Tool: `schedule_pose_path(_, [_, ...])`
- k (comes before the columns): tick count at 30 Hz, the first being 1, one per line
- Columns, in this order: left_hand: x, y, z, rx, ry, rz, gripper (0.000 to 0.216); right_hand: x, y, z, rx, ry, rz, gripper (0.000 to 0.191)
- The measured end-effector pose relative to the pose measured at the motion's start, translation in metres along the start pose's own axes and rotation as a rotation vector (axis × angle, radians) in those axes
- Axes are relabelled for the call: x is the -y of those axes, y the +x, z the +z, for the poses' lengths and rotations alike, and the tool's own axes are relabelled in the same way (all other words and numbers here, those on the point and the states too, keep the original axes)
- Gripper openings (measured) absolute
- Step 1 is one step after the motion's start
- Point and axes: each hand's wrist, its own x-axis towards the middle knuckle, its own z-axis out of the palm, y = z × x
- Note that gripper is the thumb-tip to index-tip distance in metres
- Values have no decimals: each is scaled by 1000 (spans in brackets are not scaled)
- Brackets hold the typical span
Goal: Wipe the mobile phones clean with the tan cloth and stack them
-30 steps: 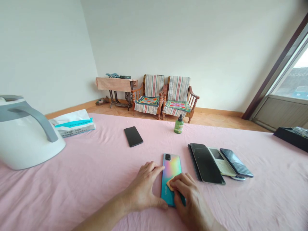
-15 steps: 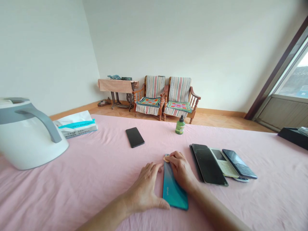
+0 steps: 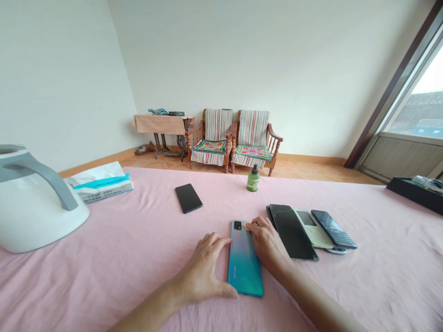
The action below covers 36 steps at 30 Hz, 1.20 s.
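Observation:
A blue-green smartphone (image 3: 245,272) lies back up on the pink cloth, its camera block at the far end. My left hand (image 3: 204,267) steadies it from the left, index fingertip at the left edge and thumb at the near corner, with a wide gap between them. My right hand (image 3: 268,240) pinches a small yellowish-beige pad (image 3: 247,226) against the phone's back, right of the camera. What the pad is made of is too small to tell. Right of that hand lie a large black phone (image 3: 294,233), a pale keypad phone (image 3: 313,229) and a dark-blue phone (image 3: 332,229).
Beyond my hands lie a black phone (image 3: 188,198) and a green spray bottle (image 3: 253,179). A white-and-grey kettle (image 3: 38,221) and a tissue pack (image 3: 102,183) stand at left. A black box (image 3: 415,196) sits far right. Two chairs (image 3: 251,147) are behind the bed-like pink surface (image 3: 138,244).
My right hand has moved the pad rightward across the phone's back, uncovering the camera block. My left hand stays at the phone's edge. The whole view has shifted slightly.

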Motion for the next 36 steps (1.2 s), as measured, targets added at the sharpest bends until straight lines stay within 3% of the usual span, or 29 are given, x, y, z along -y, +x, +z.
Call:
schedule_pose_path(6, [0,0,1,-1,-17,-5,87,14,-29,-1,-19,14,-1,31])
schedule_pose_path(15, [-2,-5,6,-12,-33,5,86,42,-76,-14,-10,329,70,31])
schedule_pose_path(25, [-23,-9,21,-74,-81,51,61,39,-70,-7,-117,725,406,19])
schedule_pose_path(36, [-20,-9,28,-209,-33,30,57,37,-62,-21,-126,993,675,32])
